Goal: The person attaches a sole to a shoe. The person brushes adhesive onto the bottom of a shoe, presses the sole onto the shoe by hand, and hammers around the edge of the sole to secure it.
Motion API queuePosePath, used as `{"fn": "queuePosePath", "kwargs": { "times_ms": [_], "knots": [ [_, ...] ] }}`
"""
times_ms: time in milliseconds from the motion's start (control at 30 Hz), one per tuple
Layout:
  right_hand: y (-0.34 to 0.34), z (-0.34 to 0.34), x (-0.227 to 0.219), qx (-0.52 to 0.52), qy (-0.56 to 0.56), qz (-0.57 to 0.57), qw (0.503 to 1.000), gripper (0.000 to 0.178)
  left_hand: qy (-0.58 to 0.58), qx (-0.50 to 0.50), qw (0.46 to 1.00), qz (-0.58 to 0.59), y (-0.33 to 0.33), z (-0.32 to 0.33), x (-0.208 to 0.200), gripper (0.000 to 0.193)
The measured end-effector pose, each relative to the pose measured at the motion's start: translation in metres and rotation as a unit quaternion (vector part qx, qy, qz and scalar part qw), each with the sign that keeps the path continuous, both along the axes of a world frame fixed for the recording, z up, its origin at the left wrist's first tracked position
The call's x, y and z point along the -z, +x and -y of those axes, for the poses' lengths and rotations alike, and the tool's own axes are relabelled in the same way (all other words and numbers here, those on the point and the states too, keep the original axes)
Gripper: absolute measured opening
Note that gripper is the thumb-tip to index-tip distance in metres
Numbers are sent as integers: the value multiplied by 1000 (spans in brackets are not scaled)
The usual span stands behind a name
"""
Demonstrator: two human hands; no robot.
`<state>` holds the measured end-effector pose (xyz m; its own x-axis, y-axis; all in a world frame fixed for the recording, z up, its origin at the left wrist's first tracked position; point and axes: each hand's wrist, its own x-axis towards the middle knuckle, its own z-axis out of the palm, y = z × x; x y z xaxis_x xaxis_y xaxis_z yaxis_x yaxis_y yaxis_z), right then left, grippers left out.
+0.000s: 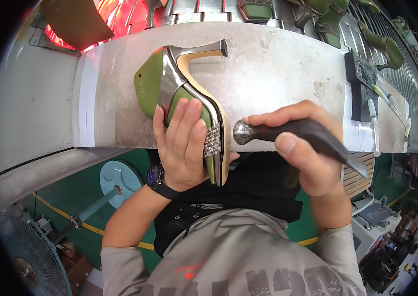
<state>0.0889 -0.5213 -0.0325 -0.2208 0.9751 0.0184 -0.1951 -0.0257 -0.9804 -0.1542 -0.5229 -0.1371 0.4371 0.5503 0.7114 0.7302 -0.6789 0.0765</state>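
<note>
My left hand (pixel 184 153) grips the shoe (pixel 183 90), my right hand (pixel 317 170) the hammer (pixel 312 136); I'd brace firmly and tap the sole (pixel 226 143) lightly, head square.

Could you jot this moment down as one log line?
left hand: holding high-heeled sandal, green last inside | right hand: gripping hammer | metal head: near sole, apart in view

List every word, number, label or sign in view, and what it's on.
Green plastic shoe last: small pale characters, not copied out.
Short-sleeved grey fabric shirt: large dark lettering across the front, cut off below, not copied out.
Same shirt: red print, too small to read.
Black-strapped wristwatch: dial too small to read.
</note>
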Motion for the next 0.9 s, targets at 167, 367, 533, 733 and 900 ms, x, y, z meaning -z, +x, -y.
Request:
{"fn": "queuePosePath", "kwargs": {
  "times_ms": [167,367,533,733,900],
  "knots": [
    [-1,-26,-19,-7,-2,80,997,37,-2,-3,1000,5,2,1,1,103],
    [-6,-48,-22,-136,26,147,979,28,8,-23,995,94,13,-2,5,71],
    [-4,-43,-12,-170,247,197,934,27,-2,-18,996,88,12,-2,7,57],
    [-11,-9,-4,-126,238,191,944,27,-13,3,999,32,5,-2,1,71],
    [-21,37,11,-83,254,184,946,26,-24,4,999,39,8,1,0,87]
  ]
}}
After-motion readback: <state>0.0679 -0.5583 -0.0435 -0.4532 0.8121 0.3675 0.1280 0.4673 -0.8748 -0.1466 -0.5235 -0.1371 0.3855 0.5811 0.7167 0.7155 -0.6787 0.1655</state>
